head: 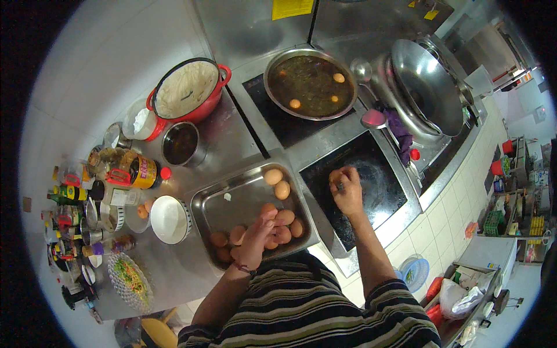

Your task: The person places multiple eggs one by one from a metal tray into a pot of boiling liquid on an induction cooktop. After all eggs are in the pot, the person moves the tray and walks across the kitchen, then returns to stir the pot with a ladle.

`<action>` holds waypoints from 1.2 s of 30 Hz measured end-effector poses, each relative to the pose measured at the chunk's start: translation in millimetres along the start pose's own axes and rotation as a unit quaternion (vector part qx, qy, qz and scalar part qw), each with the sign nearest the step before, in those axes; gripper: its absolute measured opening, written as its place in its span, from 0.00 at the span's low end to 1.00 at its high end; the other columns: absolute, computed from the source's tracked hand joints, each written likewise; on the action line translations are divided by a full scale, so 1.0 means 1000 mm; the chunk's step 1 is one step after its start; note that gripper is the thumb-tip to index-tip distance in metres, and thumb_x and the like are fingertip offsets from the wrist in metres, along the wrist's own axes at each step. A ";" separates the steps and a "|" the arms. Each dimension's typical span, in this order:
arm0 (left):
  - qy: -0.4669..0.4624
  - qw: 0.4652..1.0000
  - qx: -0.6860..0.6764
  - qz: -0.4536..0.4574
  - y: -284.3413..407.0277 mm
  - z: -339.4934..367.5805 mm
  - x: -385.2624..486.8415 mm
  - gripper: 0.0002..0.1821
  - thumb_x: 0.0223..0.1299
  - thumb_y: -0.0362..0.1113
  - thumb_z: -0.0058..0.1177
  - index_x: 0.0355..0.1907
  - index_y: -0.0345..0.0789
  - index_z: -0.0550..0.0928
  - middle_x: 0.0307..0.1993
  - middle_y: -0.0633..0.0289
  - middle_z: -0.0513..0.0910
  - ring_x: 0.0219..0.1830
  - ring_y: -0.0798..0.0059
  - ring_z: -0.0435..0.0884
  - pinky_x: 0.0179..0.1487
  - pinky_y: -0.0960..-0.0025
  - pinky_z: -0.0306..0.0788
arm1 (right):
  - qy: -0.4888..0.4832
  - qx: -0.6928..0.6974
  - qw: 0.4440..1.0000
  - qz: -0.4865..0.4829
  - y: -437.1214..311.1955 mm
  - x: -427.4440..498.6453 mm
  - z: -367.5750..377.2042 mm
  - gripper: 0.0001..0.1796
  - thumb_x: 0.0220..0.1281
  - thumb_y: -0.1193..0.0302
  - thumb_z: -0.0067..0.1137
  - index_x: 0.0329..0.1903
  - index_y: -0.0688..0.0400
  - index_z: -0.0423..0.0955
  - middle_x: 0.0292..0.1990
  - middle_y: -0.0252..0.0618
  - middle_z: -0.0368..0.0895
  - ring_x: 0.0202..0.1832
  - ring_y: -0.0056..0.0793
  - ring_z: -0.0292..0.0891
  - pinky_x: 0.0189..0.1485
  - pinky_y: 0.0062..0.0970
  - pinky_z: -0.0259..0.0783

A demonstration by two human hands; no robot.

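My right hand (347, 191) is closed around a brown egg (335, 175) above the black glass cooktop (370, 174). Over the near part of a rectangular steel tray (204, 195) is my left hand (256, 237), its fingers extended beside several brown eggs (285, 216); whether it touches one I cannot tell. Two more eggs (282, 190) lie at the tray's far right corner, and a small white fragment (227, 197) is on its bottom. Beyond, a wide steel pan (266, 82) of dark liquid with several eggs (338, 78) showing stands on another cooktop.
A red pot (204, 106) with pale contents and a steel pot of dark liquid (180, 143) stand left of the cooktops. A white bowl (169, 219), bottles and a glass plate of shredded vegetables (128, 280) are further left. A large wok (426, 87) and ladles (373, 118) lie right.
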State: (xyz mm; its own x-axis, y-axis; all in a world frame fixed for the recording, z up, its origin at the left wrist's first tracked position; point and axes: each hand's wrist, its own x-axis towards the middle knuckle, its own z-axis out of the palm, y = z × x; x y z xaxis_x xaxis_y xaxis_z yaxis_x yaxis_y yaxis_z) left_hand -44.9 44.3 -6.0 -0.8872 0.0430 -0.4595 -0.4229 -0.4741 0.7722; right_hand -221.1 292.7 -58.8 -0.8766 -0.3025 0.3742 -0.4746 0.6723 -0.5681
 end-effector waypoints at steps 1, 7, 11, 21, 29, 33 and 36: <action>0.008 1.000 0.007 -0.002 0.000 -0.002 -0.003 0.28 0.75 0.50 0.45 0.67 0.32 0.68 0.56 0.51 0.80 0.50 0.68 0.81 0.50 0.66 0.76 | 0.002 0.018 1.000 0.014 0.008 -0.001 0.001 0.13 0.46 0.81 0.67 0.36 0.62 0.74 0.46 0.47 0.72 0.47 0.50 0.74 0.49 0.39 0.74; 0.048 0.999 0.000 0.009 0.001 -0.013 -0.015 0.28 0.74 0.53 0.47 0.64 0.32 0.72 0.48 0.52 0.82 0.44 0.68 0.82 0.46 0.67 0.76 | -0.013 0.048 0.996 0.070 0.012 -0.004 0.000 0.13 0.51 0.78 0.66 0.38 0.66 0.73 0.47 0.49 0.71 0.47 0.53 0.75 0.48 0.40 0.75; 0.072 0.997 0.002 0.006 0.000 -0.017 -0.017 0.28 0.74 0.53 0.47 0.63 0.32 0.72 0.46 0.54 0.83 0.42 0.69 0.83 0.45 0.66 0.77 | -0.032 0.004 0.996 0.084 0.018 -0.008 -0.009 0.14 0.52 0.74 0.67 0.39 0.65 0.74 0.50 0.49 0.72 0.51 0.54 0.75 0.52 0.40 0.74; 0.083 0.996 0.041 0.019 0.002 -0.018 -0.017 0.26 0.74 0.51 0.47 0.63 0.33 0.74 0.46 0.55 0.84 0.43 0.69 0.83 0.47 0.66 0.77 | -0.134 0.021 0.982 -0.129 -0.003 -0.012 0.040 0.11 0.56 0.71 0.67 0.30 0.62 0.73 0.64 0.50 0.73 0.63 0.52 0.70 0.61 0.47 0.67; 0.116 0.993 0.003 -0.003 -0.011 -0.033 -0.022 0.22 0.74 0.46 0.48 0.60 0.34 0.76 0.45 0.55 0.84 0.44 0.68 0.83 0.44 0.66 0.79 | -0.067 -0.141 0.988 0.020 -0.010 -0.050 0.019 0.17 0.55 0.59 0.70 0.34 0.57 0.75 0.61 0.53 0.67 0.61 0.56 0.63 0.61 0.47 0.62; 0.109 0.994 -0.005 -0.008 -0.012 -0.030 -0.020 0.20 0.74 0.45 0.48 0.59 0.33 0.77 0.45 0.55 0.84 0.44 0.69 0.83 0.44 0.66 0.79 | -0.058 -0.105 0.990 0.073 -0.004 -0.056 0.015 0.15 0.55 0.64 0.70 0.38 0.58 0.75 0.53 0.52 0.70 0.53 0.54 0.68 0.54 0.46 0.67; 0.115 0.993 0.014 -0.005 -0.007 -0.025 -0.020 0.20 0.74 0.45 0.48 0.58 0.33 0.77 0.44 0.55 0.84 0.44 0.69 0.83 0.45 0.67 0.78 | -0.018 -0.082 0.996 0.028 0.002 -0.051 0.012 0.14 0.55 0.69 0.69 0.41 0.60 0.75 0.50 0.51 0.73 0.49 0.53 0.71 0.49 0.45 0.71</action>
State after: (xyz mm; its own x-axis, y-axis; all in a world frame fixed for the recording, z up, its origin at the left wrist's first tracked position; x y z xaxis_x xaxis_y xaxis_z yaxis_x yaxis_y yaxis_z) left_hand -19.8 25.3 -13.6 -0.8183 -0.1554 -0.5534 -0.4403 -0.4494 0.7773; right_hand -178.1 300.9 -88.2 -0.9052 -0.2833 0.3167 -0.4076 0.7897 -0.4584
